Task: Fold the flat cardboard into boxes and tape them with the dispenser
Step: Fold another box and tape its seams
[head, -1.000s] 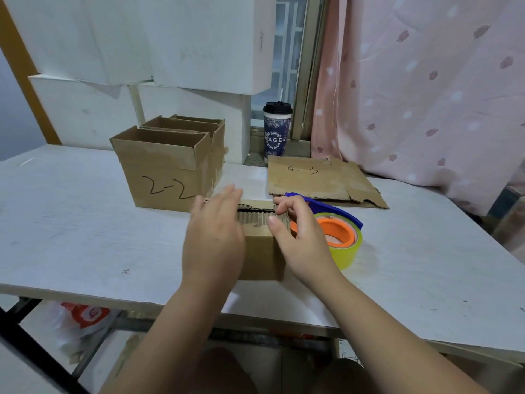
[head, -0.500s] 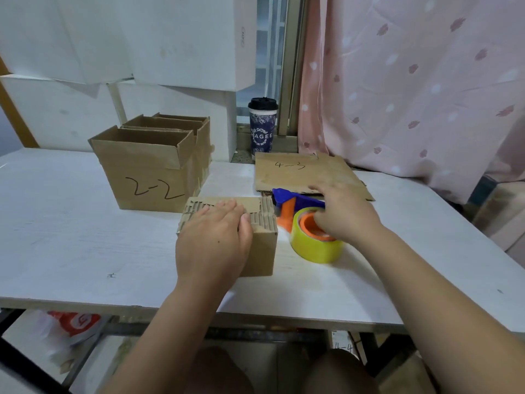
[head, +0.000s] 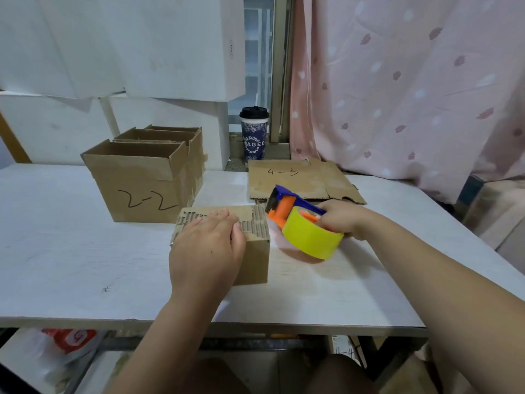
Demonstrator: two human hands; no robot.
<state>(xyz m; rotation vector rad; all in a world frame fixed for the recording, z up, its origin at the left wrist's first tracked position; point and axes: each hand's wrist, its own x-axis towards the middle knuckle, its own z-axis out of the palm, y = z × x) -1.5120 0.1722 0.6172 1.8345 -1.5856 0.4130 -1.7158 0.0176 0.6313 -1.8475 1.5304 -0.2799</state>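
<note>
Nearest, under the table's front edge, a red-and-white plastic bag (head: pixel 66 338) lies low on the left. The white table (head: pixel 71 260) carries everything else.

L hand (head: pixel 207 248) lies palm down on top of the small cardboard box (head: pixel 255 258), fingers straight and close together, pressing the closed top flaps; it grips nothing. The box sits near the table's front, centre, w/ corrugated flap edges showing at its top.

Just right of the box, R hand (head: pixel 342 220) has its fingers curled round the handle of the tape dispenser (head: pixel 287 207). The dispenser is blue and orange w/ a yellow tape roll (head: pixel 311 238), and it's tilted, its blade end up beside the box's top right corner. Can't tell if blade and box touch, or if the roll rests on the table.

Behind the small box, to the left, stands an open box marked "2-2" (head: pixel 142 191), flaps up, w/ a second open box (head: pixel 196 149) close behind it. Behind the dispenser, a flat cardboard sheet marked "4-3" (head: pixel 301 180) lies on the table.

Farther back a dark paper cup w/ black lid (head: pixel 253 135) stands on the sill. White boxes (head: pixel 170 38) are stacked at back left; a pink curtain (head: pixel 397 81) hangs at right.
</note>
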